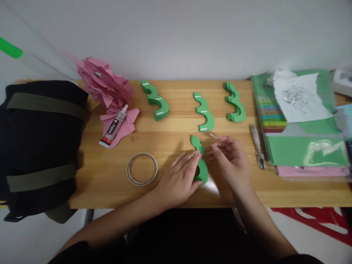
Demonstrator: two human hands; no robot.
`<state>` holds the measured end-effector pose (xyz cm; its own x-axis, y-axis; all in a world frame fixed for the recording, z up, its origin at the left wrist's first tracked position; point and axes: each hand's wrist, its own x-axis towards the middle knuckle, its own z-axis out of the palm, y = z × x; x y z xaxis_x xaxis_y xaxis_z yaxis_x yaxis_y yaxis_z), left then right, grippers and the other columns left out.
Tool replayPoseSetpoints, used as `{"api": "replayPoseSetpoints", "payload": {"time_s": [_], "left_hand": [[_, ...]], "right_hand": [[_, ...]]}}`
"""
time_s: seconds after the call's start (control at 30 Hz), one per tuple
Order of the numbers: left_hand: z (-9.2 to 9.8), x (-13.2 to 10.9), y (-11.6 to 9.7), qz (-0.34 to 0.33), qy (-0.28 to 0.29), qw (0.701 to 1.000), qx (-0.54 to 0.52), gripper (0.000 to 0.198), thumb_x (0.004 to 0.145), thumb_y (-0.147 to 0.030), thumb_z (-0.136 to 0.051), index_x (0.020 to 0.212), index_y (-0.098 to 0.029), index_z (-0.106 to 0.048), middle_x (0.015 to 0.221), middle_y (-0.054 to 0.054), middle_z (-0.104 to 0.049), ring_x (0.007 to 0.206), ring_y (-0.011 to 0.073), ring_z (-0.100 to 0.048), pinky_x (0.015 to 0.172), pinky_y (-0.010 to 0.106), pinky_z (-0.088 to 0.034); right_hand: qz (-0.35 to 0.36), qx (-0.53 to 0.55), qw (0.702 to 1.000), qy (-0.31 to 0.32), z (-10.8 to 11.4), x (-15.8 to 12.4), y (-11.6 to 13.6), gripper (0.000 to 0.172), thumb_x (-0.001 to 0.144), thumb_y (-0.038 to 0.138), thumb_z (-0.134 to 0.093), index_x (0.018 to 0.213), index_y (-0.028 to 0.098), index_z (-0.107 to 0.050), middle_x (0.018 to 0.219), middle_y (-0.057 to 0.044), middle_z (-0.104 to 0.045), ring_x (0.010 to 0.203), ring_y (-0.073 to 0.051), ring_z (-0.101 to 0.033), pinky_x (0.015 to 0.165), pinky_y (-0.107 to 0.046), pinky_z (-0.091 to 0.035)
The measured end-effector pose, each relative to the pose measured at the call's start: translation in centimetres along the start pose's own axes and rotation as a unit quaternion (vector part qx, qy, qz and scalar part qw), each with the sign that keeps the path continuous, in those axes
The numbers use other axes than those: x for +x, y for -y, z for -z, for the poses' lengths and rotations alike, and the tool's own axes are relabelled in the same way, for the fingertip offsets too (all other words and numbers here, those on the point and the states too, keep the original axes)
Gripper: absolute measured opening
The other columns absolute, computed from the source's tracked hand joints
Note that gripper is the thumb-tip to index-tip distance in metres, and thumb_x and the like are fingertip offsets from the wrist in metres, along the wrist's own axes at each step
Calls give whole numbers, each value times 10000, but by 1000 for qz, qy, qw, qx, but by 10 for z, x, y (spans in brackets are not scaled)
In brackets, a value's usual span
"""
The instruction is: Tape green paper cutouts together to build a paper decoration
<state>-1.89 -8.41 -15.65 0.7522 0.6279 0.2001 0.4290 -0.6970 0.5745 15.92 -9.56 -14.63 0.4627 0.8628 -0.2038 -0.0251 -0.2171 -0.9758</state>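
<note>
A wavy green paper cutout [202, 169] lies on the wooden table in front of me. My left hand [178, 178] rests flat across its left side, fingers stretched out and pressing it down, covering part of it. Just to the right, my right hand [229, 157] has its fingers curled in a pinch. A short white strip [213, 136] sticks out from its fingertips. Beyond my hands lies a similar green cutout [209, 119] with white strips on it. Another such green stack [162, 110] with white strips is to its left, and a stack of plain ones [239, 112] to its right.
A tape roll [142, 169] lies at left, below a B-7000 glue tube [113, 128] on pink paper [106, 82]. A black bag [41, 146] covers the left end. Right of my hand are a pen [257, 146] and a green paper pack [302, 146] bearing a crumpled white sheet [316, 88].
</note>
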Motion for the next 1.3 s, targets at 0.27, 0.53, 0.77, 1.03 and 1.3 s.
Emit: {"api": "replayPoseSetpoints", "payload": {"time_s": [0.27, 0.53, 0.77, 1.03, 1.3], "left_hand": [[-13, -3, 6, -26, -34, 998, 51, 834, 991, -396, -442, 1537, -78, 101, 1350, 244, -579, 1257, 328, -572, 1013, 497, -481], [19, 9, 6, 39, -44, 998, 1, 842, 954, -313, -542, 1542, -142, 36, 1283, 189, -628, 1247, 301, -574, 1036, 493, -474], [23, 44, 51, 26, -61, 996, -61, 927, 874, -131, -620, 1537, -195, 26, 1146, 97, -701, 1193, 267, -593, 1027, 497, -460], [15, 45, 59, 33, -81, 992, -88, 879, 881, -119, -594, 1545, -207, -25, 1079, 63, -726, 1140, 242, -609, 1005, 472, -454], [15, 48, 60, 67, -90, 985, -129, 808, 884, -101, -553, 1541, -202, -92, 1079, 63, -726, 1187, 232, -575, 1033, 464, -438]], "right_hand": [[-95, 15, 992, 75, -22, 19, 20, 386, 624, 508, -809, 691, 182, -612, 622, -4, -672, 511, -138, -646, 475, -264, -555], [-127, -1, 990, 67, -30, 23, 11, 334, 635, 449, -809, 695, 175, -628, 641, -23, -698, 553, -147, -666, 509, -260, -556], [-115, 6, 992, 61, -29, 21, 9, 276, 685, 401, -783, 701, 183, -614, 690, -21, -711, 584, -144, -683, 547, -270, -569], [-124, -24, 991, 43, -32, 17, 14, 217, 723, 357, -734, 720, 167, -629, 546, 23, -643, 440, -102, -612, 430, -219, -524], [-158, -61, 985, 30, -40, 19, 13, 165, 727, 311, -701, 661, 171, -643, 468, 23, -626, 400, -85, -577, 390, -187, -488]]}}
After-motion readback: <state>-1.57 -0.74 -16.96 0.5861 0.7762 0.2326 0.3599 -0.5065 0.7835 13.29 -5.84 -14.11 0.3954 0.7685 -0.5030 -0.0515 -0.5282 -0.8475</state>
